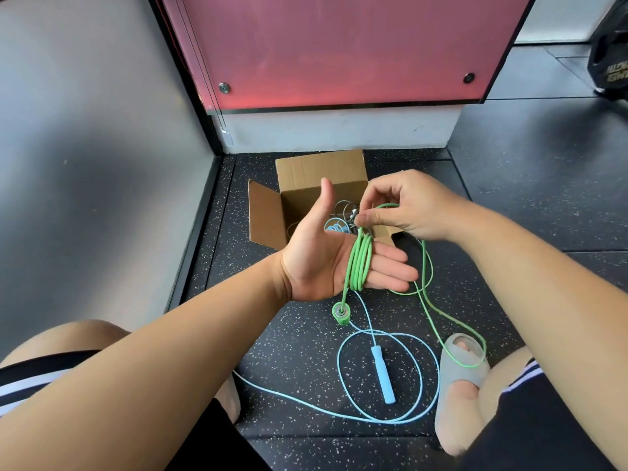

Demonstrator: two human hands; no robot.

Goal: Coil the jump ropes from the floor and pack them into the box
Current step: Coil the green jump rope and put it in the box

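Speckled black floor (299, 362), open cardboard box (319, 171) at 12 o'clock with ropes (335, 228) inside. Left hand (326, 263) flat, palm up, fingers straight, wound round with green jump rope (358, 263). Right hand (407, 209) at 1 o'clock, pinching same rope above the coils. Blue jump rope (383, 377) loose on floor at 6 o'clock; green handle (341, 313) hanging below left hand.

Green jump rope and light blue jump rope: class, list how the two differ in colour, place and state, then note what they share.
The green rope is partly wound round fingers of the left hand and pinched by the right hand; the light blue rope lies loose on the floor, untouched. The green handle dangles below the hand; the blue handle lies flat. Both are thin cords with handles.
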